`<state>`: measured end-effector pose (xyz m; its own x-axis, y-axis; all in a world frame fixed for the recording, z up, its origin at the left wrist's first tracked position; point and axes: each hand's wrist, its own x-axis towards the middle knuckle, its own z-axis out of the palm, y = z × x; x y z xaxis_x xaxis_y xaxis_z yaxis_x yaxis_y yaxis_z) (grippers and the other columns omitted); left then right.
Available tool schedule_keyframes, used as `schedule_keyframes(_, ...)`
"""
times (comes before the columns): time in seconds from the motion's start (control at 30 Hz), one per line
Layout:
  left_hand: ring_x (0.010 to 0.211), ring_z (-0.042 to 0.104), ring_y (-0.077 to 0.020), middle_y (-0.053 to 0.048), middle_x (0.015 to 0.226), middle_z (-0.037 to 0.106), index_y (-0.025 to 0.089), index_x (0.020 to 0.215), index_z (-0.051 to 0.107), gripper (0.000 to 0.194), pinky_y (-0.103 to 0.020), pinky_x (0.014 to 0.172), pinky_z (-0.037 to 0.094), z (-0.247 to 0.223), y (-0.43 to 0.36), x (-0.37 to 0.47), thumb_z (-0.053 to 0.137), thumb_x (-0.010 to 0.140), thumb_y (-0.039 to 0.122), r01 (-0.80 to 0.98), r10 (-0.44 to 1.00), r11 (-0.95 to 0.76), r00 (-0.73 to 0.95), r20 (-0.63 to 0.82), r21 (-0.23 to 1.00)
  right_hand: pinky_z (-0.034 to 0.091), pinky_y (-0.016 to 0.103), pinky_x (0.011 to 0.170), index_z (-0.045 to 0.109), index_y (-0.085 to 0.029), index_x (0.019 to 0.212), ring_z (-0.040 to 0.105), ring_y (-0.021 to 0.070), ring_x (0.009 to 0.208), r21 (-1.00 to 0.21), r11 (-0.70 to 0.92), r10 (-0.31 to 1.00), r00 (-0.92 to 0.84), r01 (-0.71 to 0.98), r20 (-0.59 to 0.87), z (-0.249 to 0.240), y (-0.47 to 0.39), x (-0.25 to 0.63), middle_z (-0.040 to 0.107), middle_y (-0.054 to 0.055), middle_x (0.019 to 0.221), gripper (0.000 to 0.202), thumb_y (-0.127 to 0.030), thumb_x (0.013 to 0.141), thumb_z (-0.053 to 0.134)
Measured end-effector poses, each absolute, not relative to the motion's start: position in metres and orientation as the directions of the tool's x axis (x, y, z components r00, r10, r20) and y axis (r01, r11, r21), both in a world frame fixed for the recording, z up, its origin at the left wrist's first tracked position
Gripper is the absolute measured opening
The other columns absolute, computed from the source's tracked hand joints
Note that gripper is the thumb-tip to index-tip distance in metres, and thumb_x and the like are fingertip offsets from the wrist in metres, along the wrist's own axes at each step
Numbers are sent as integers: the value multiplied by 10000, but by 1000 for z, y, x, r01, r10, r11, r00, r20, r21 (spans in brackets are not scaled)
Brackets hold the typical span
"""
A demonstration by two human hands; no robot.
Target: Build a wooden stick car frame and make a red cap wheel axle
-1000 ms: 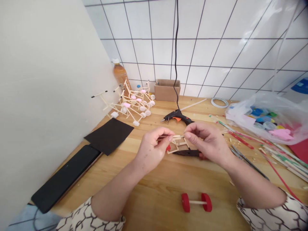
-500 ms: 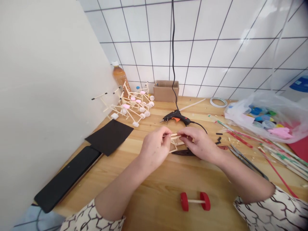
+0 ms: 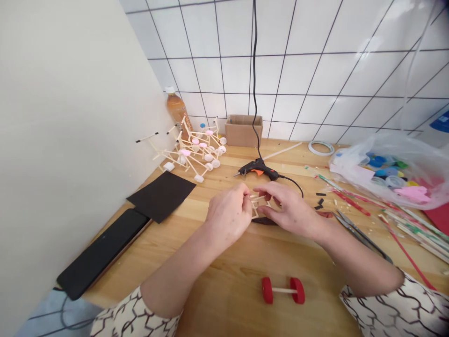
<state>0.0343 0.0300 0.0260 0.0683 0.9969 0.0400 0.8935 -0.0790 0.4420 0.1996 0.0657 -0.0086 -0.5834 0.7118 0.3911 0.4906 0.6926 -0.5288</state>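
Note:
My left hand [image 3: 231, 209] pinches a small frame of thin wooden sticks [image 3: 255, 210] near the middle of the table. Facing it, my right hand [image 3: 289, 207] has its thumb and fingers apart around the frame's right side; whether a fingertip touches it is hard to see. Under the frame lies a dark-handled tool [image 3: 264, 221], mostly covered by my right hand. A glue gun [image 3: 257, 169] rests on its side just behind my hands. Closer to me sits a pair of red bottle caps [image 3: 297, 290] joined by a wooden stick.
Several stick models with white caps [image 3: 199, 150] stand at back left by a bottle [image 3: 177, 110]. A cardboard box [image 3: 243, 131], tape roll [image 3: 321, 148] and plastic bag of caps [image 3: 389, 173] line the back. Black paper [image 3: 161, 195], a phone [image 3: 103, 252] and scissors [image 3: 361, 236] lie at the sides.
My right hand's fingers have spread away from the stick frame, where they were pinched before. My left hand keeps its hold. The view has shifted slightly.

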Motion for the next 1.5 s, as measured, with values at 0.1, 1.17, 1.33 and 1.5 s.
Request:
schedule_keyframes(0.1,745,657,-241,-54,755,700,178,921,623,209,-314,646,445,27,30,34,425,855,172,906,997,-75,72,21,417,465,323,730,606,-183,1028,607,190,816,-511,720,688,-578,470,438,-12,66,197,675,70,899,196,-197,835,573)
schedule_keyframes(1.17,618,588,-171,-35,680,652,183,763,624,212,-256,529,355,24,30,26,431,850,180,921,978,-200,166,127,334,469,321,683,633,-156,972,593,204,790,-388,809,587,-611,441,531,-20,68,191,659,110,859,216,-204,934,425)
schedule_keyframes(1.33,625,588,-183,-45,739,659,179,803,649,212,-278,552,377,23,30,24,443,850,178,902,979,-197,164,118,384,474,304,676,643,-162,914,599,190,776,-393,805,593,-603,444,533,-19,68,190,662,97,832,212,-194,930,435)
schedule_keyframes(1.5,720,619,-182,-57,853,677,169,840,659,216,-269,610,430,21,32,20,446,834,132,847,979,-203,165,121,490,462,292,647,648,-143,887,593,182,736,-384,809,588,-600,445,543,-20,69,191,656,99,803,211,-176,923,444)
